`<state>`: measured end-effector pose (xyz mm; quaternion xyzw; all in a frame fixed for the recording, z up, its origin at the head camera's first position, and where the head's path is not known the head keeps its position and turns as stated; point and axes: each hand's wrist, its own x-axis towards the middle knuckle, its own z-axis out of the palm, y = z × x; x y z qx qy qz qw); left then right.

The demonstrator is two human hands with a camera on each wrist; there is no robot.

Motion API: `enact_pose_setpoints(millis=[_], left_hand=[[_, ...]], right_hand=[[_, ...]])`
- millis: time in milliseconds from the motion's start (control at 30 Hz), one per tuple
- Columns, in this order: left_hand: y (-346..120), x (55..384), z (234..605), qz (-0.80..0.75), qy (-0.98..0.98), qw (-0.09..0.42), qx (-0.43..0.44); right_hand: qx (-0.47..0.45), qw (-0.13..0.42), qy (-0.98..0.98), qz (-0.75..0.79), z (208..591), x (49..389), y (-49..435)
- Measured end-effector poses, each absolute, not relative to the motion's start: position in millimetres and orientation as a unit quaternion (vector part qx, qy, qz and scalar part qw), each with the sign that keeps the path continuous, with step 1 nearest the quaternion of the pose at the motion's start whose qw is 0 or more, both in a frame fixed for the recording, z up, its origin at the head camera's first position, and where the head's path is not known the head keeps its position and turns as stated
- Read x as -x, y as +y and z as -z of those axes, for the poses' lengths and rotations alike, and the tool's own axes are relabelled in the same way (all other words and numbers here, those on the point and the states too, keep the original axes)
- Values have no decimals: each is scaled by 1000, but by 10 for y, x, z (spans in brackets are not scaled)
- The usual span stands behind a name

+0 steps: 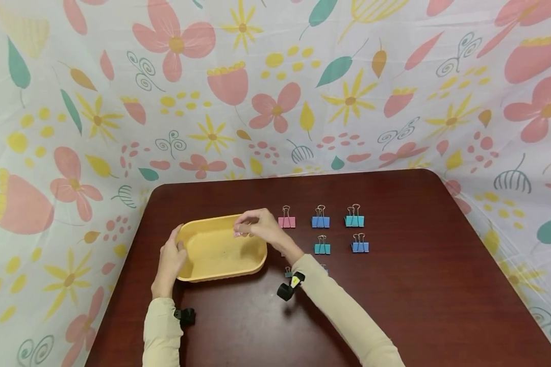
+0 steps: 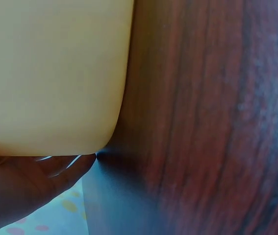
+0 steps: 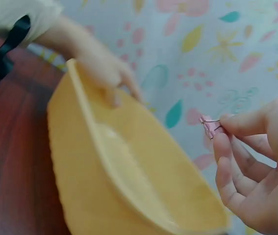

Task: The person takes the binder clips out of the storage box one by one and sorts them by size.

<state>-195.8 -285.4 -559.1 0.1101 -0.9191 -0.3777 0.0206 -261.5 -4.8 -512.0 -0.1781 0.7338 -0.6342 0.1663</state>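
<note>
A yellow plastic basin [image 1: 212, 254] stands at the left part of the table. My left hand [image 1: 170, 259] grips its left end, thumb over the rim and fingers outside. In the left wrist view, that hand [image 2: 28, 188] lies against the basin's outer wall [image 2: 55, 83]. Over the basin's right end, my right hand [image 1: 263, 226] pinches a small pink binder clip [image 3: 211, 127] between thumb and fingertips. The clip is above the rim, apart from the basin. The part of the basin's interior that shows holds nothing.
Right of the basin stand binder clips in rows: pink [image 1: 286, 222], blue [image 1: 320, 222] and teal [image 1: 354, 221] at the back, teal [image 1: 322, 248] and blue [image 1: 360, 247] nearer. A small dark clip [image 1: 288, 272] is beside my right forearm, which partly hides others.
</note>
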Motion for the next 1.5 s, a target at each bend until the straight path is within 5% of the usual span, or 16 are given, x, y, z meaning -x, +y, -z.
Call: enact_pose_setpoints(millis=[1000, 1500], left_hand=[[-2847, 1945, 5584, 380, -918, 25, -109], [-2831, 1904, 5581, 383, -917, 12, -112]], right_hand=[[81, 103, 815, 565, 5199, 2192, 2125], [73, 90, 856, 504, 5553, 1794, 2651]])
